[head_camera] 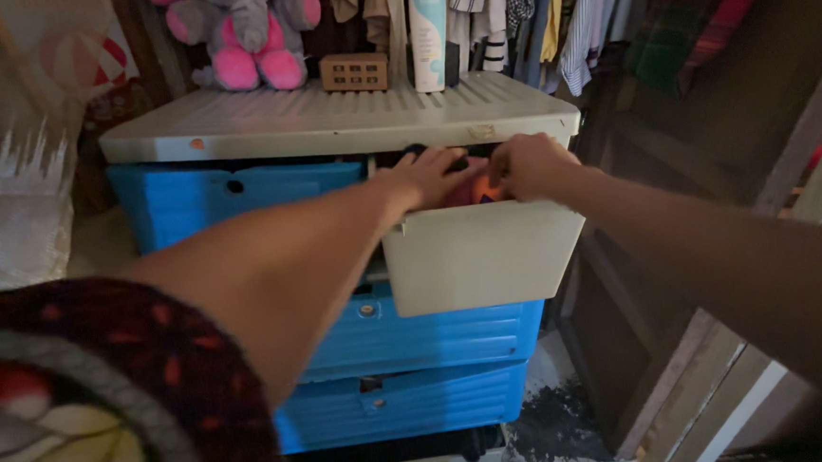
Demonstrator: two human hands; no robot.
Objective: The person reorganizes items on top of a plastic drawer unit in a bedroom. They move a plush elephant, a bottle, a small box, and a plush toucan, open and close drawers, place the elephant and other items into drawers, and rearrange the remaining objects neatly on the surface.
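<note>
Left hand (431, 175): grip pressed flat on dark and orange folded cloth (478, 193) inside the pulled-out pale grey plastic drawer (477, 255). Right hand (528, 165): grip pinched on the cloth at the drawer's 1 o'clock corner. Advisable: press evenly, keep cloth below the rim. Blue plastic drawers (418, 340) sit at 6 o'clock; ribbed grey cabinet top (328, 117) at 12, bearing pink-grey plush elephant (247, 32) and tall white bottle (428, 30).

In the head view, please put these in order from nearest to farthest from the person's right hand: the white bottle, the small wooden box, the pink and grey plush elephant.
Measured from the right hand, at the open drawer:
1. White bottle, on the cabinet top, just up and left of the hand.
2. Small wooden box, left of the bottle.
3. Plush elephant, farthest left, at the back.
</note>
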